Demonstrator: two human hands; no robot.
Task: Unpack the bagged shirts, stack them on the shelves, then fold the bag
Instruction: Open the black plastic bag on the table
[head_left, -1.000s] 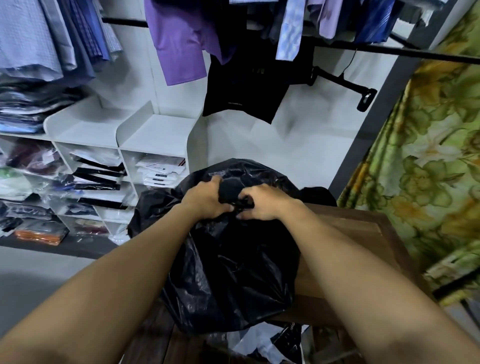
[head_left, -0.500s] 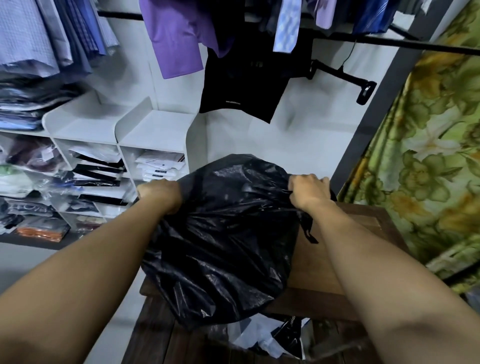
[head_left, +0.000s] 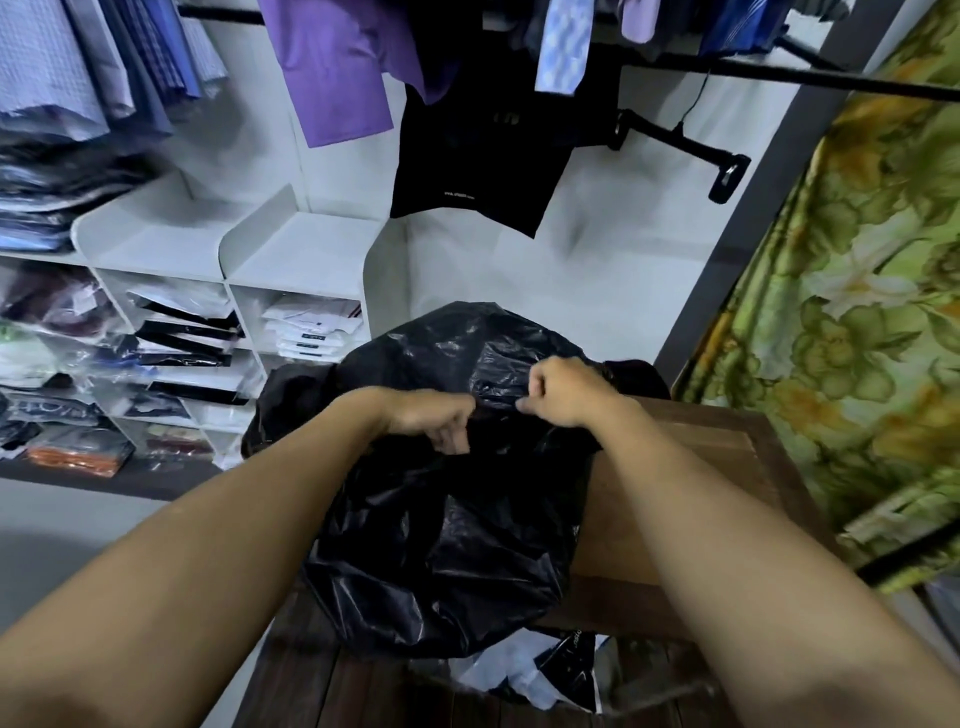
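A bulging black plastic bag (head_left: 447, 530) sits on a brown wooden table (head_left: 691, 467) in front of me. My left hand (head_left: 436, 415) grips a fold of the plastic near the bag's top, fingers curled. Just to its right, my right hand (head_left: 561, 389) pinches the plastic too, fist closed. The two hands sit close together at the bag's upper middle. What is inside the bag is hidden. White cubby shelves (head_left: 291, 260) at the left hold packaged folded shirts (head_left: 311, 327).
Shirts hang from a black rail (head_left: 779, 73) overhead, with a black garment (head_left: 483, 156) just beyond the bag. A green floral curtain (head_left: 857, 312) stands at the right. Crumpled plastic wrappers (head_left: 545, 670) lie under the table's near edge.
My hands were together at the top, spread apart to the bag's left and right sides, and have now come back together near its upper middle, gripping the plastic.
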